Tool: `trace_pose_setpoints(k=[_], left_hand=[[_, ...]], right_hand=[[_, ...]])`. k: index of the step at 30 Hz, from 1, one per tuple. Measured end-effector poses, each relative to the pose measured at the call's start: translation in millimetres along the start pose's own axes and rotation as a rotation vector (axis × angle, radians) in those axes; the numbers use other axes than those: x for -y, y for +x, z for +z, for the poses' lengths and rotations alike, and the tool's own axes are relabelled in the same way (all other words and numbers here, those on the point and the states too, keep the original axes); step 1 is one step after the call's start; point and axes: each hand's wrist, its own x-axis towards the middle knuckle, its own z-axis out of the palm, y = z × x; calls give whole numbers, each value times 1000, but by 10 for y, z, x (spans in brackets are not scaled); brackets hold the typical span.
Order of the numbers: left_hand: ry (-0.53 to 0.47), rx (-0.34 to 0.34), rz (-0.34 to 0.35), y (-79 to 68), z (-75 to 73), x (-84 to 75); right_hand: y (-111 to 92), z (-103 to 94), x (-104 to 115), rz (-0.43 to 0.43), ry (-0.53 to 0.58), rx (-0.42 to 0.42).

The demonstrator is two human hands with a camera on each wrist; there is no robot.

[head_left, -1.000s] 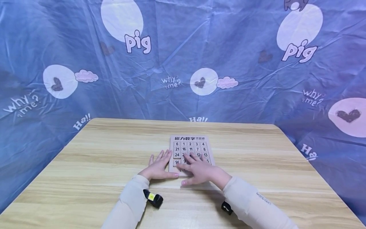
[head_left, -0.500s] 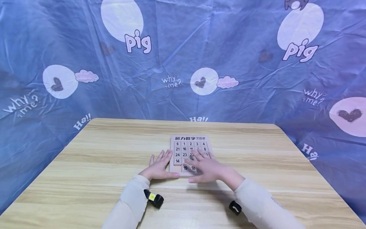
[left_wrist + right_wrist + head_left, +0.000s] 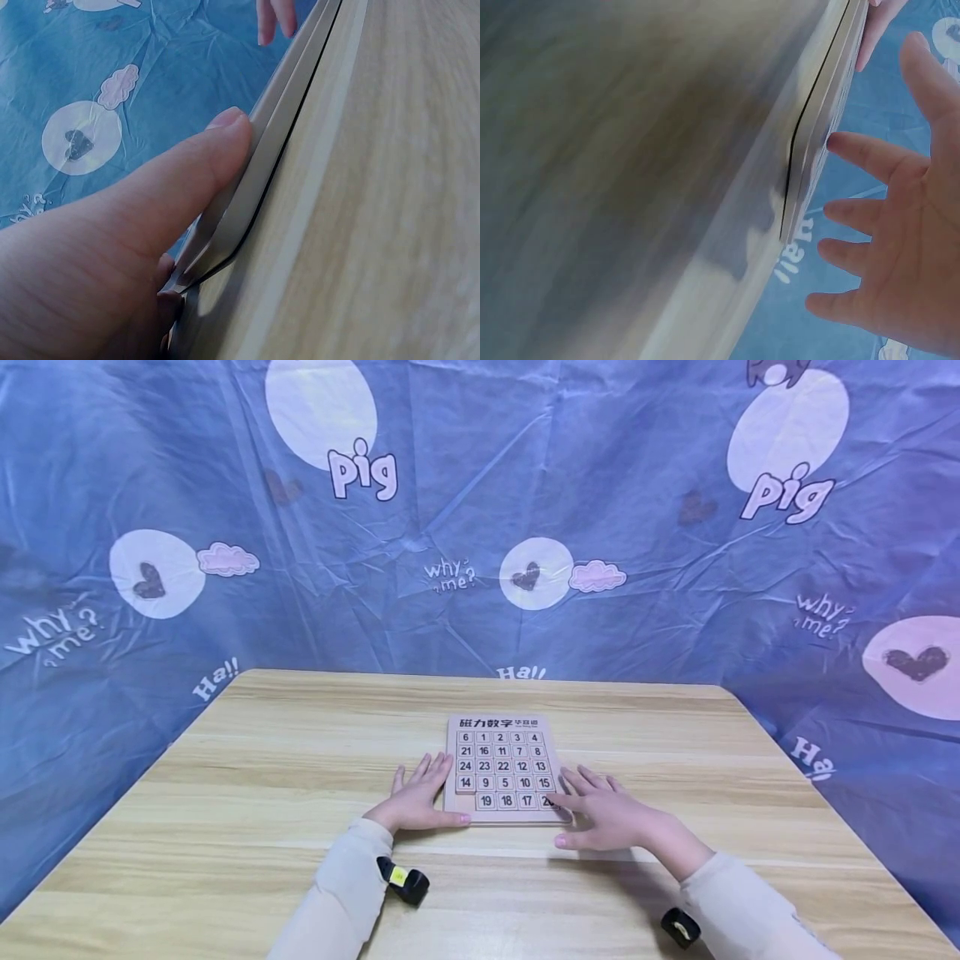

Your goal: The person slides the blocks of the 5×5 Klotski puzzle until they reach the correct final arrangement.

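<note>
The magnetic number slide puzzle (image 3: 517, 817) lies flat in the middle of the surface (image 3: 315, 752). Its bottom row has a gap (image 3: 464, 803) at the left end, then the 19 tile (image 3: 486, 802), 18 tile (image 3: 506, 801), 17 tile (image 3: 527, 801) and 20 tile (image 3: 544, 802). The 14 tile (image 3: 465, 782) sits just above the gap.

The left hand (image 3: 416, 802) is at the puzzle's near left corner. Its grip is wide: fingers by the left side, thumb on the front edge. The right hand (image 3: 611, 814) is at the near right corner, its grip wide too, holding nothing. One fingertip is on or just above the 20 tile; I can't tell if it presses.

To slide tiles well, I think the left hand should hold firm so the puzzle won't skid. The right finger should push softly and straight along the row, because a slanted push could jam a tile. Pushing the 20 tile left would likely move the whole row.

Light sleeves (image 3: 341, 877) cover both arms. A blue cloth (image 3: 450, 635) with hearts and words hangs behind.
</note>
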Motion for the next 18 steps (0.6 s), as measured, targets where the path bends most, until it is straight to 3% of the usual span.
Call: trace_pose_setpoints(k=[18], left_hand=[[-4,0,2,-12,-16,-16]], right_hand=[[32,73,26,-68,3,-51]])
